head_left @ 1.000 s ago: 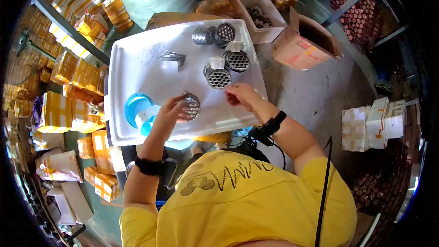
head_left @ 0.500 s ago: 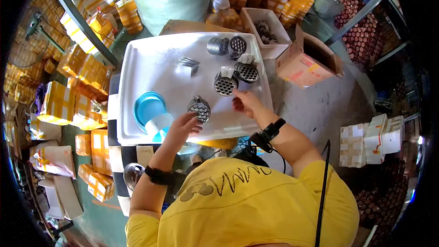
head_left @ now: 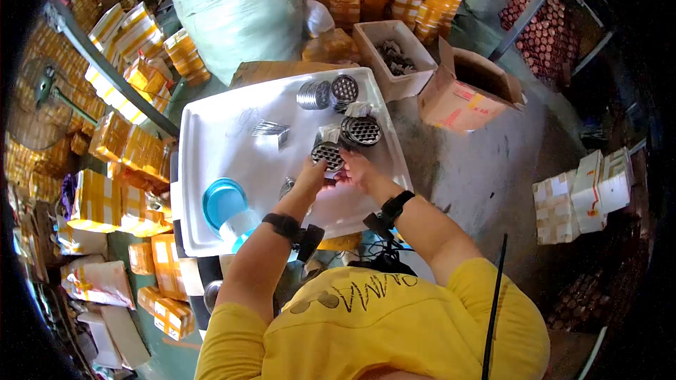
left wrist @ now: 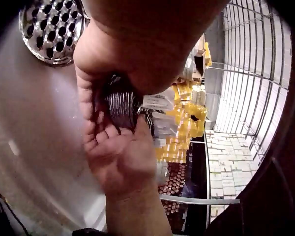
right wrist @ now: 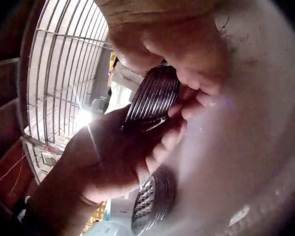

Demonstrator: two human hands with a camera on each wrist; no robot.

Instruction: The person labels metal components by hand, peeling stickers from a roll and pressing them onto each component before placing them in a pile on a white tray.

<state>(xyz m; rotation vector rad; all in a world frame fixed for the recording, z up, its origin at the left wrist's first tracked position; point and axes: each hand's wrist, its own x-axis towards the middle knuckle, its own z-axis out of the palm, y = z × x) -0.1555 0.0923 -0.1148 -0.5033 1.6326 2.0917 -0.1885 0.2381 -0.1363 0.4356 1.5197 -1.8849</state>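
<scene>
Both hands hold a stack of round, perforated metal discs (head_left: pixel 328 157) over the right part of the white tabletop (head_left: pixel 211 134). My left hand (head_left: pixel 310 176) grips its left side, and my right hand (head_left: pixel 357 170) has its fingers around the right side. In the left wrist view the ribbed edge of the stack (left wrist: pixel 122 109) shows between the palms; the right wrist view also shows these stacked rims (right wrist: pixel 152 98). A second disc stack (head_left: pixel 287 186), partly behind the left forearm, lies nearer the body. Its holed face (left wrist: pixel 53 30) appears at the left wrist view's upper left.
More disc stacks (head_left: pixel 361 131) with whitish wrapping stand behind the hands, others (head_left: pixel 314 95) at the back edge. Fanned metal pieces (head_left: pixel 270 129) lie mid-table. A blue round container (head_left: pixel 224 198) sits front left. An open cardboard box (head_left: pixel 470 91) and a white foam box (head_left: pixel 394 56) stand beyond.
My left hand has let go of the nearer disc stack and moved right to the stack by my right hand. The right hand has closed in on that same stack.
</scene>
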